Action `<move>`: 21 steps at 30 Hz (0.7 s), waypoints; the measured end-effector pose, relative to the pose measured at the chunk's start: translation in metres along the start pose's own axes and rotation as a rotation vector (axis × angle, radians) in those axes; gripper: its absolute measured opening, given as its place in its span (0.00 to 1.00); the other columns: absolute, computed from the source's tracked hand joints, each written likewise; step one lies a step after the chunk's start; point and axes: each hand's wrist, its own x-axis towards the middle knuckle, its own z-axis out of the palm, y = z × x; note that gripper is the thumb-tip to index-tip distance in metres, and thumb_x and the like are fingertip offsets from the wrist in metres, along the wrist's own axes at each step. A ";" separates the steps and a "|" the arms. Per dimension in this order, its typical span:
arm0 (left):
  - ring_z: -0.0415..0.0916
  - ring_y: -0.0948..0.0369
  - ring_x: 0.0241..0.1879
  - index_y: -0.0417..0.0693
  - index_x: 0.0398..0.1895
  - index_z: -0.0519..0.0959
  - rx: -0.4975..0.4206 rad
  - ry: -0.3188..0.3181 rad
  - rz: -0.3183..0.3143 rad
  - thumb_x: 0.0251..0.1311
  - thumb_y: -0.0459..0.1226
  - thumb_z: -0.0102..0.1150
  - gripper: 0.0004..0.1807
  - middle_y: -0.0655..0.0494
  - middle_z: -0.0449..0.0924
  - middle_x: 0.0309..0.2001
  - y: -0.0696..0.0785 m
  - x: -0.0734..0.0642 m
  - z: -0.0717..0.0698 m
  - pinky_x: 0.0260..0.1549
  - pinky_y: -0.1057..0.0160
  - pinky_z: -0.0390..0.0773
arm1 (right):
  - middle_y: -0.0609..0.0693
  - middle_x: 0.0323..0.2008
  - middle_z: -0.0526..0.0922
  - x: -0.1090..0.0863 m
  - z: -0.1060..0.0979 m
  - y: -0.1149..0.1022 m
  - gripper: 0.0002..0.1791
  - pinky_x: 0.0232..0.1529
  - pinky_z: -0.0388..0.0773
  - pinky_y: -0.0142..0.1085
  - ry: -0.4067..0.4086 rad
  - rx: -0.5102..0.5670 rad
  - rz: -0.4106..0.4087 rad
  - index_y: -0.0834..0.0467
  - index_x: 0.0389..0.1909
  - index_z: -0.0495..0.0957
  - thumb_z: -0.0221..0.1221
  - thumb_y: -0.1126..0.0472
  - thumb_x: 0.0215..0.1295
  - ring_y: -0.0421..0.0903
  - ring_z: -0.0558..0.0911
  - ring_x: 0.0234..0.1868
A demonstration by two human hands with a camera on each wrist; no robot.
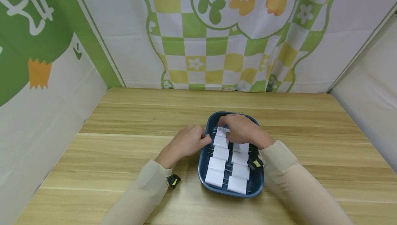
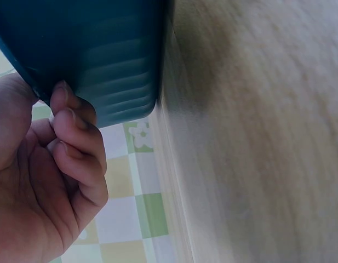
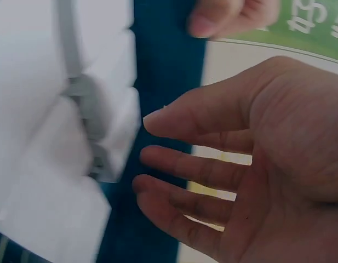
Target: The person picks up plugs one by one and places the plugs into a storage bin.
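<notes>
A dark blue plastic basket [image 1: 256,183] stands on the table, holding two columns of white rectangular pieces [image 1: 221,153] with thin metal prongs or wires at their sides. My left hand [image 1: 187,140] grips the basket's left rim; in the left wrist view its curled fingers [image 2: 81,134] press the outer wall [image 2: 114,82]. Over the far end of the basket, my right hand [image 1: 243,128] reaches in above the white pieces. In the right wrist view its thumb and fingers [image 3: 185,167] are spread apart beside the pieces, with nothing seen between them. Part of the right column is hidden under that hand.
The wood-grain table [image 1: 124,149] extends around the basket. A patterned green, yellow and white curtain [image 1: 217,45] hangs along the back edge, with cloth walls at left and right. Each wrist wears a small black device [image 1: 173,181].
</notes>
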 end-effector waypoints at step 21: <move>0.59 0.65 0.11 0.52 0.08 0.63 0.056 0.159 -0.078 0.68 0.42 0.56 0.28 0.64 0.58 0.09 0.006 0.001 0.007 0.12 0.67 0.55 | 0.70 0.58 0.76 -0.059 -0.023 0.031 0.37 0.50 0.77 0.56 0.152 0.057 0.360 0.73 0.65 0.68 0.66 0.50 0.66 0.62 0.79 0.52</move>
